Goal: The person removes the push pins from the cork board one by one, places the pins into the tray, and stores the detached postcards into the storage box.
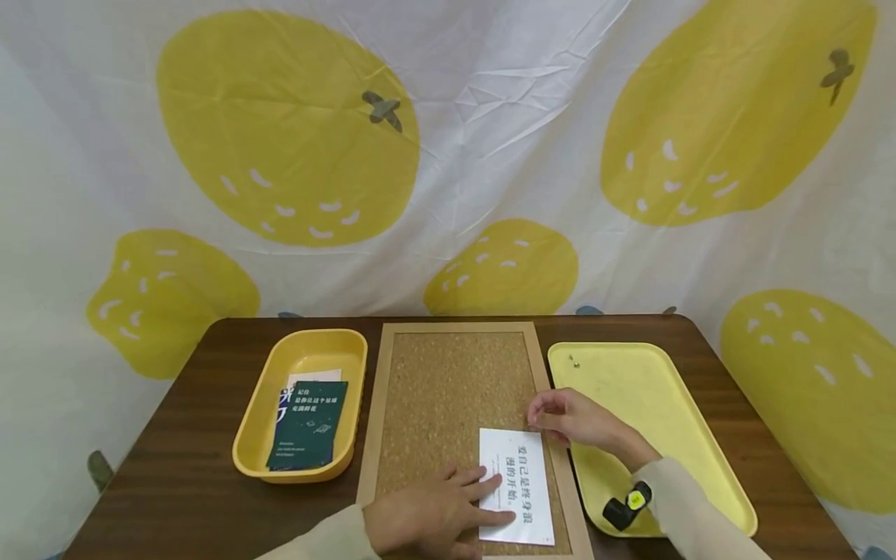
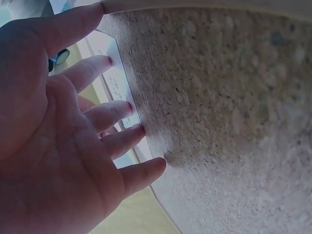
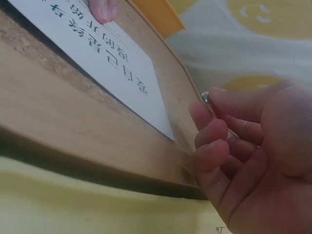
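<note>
A white card (image 1: 514,505) with printed characters lies on the lower right of a wood-framed cork board (image 1: 448,389). My left hand (image 1: 448,509) rests on the card with spread, straight fingers, the tips on its left and middle part. In the right wrist view a small, shiny silver thumbtack (image 3: 205,97) is pinched between thumb and forefinger of my right hand (image 3: 253,141). That hand hovers by the card's top right corner, over the board's right frame; its other fingers are curled in.
Left of the board stands a yellow basket (image 1: 245,435) with a dark green card (image 1: 315,424) on top of other cards. On the right is a pale yellow tray (image 1: 672,435) with tiny metal pieces (image 1: 576,364) near its far end. A patterned cloth (image 1: 448,155) hangs behind the table.
</note>
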Tool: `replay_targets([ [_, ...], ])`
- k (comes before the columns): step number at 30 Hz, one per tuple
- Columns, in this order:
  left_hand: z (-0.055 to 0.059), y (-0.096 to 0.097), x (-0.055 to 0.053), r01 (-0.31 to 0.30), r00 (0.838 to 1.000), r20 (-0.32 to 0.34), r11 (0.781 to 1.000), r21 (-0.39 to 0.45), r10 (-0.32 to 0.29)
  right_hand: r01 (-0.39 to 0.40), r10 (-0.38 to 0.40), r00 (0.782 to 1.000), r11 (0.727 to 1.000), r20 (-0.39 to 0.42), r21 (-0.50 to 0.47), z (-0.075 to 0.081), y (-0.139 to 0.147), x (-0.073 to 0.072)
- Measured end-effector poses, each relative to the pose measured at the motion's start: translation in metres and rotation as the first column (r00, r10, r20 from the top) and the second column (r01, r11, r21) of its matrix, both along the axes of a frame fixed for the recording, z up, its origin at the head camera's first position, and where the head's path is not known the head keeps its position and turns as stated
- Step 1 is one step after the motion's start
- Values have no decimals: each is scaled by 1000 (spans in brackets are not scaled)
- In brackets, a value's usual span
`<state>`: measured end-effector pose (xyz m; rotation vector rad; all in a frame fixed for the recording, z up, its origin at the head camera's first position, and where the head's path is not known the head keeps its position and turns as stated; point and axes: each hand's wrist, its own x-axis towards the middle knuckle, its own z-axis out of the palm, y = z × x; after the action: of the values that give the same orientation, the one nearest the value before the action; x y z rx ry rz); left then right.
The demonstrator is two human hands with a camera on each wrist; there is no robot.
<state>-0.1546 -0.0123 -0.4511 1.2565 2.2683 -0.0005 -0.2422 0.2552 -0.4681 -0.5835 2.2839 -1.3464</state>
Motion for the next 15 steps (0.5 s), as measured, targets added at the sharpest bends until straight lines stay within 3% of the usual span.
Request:
replay_targets([
  [15,2,-3,1,-24,999,23,1000,19,24,104,-103,994,994,-29,24,7,29,-4],
])
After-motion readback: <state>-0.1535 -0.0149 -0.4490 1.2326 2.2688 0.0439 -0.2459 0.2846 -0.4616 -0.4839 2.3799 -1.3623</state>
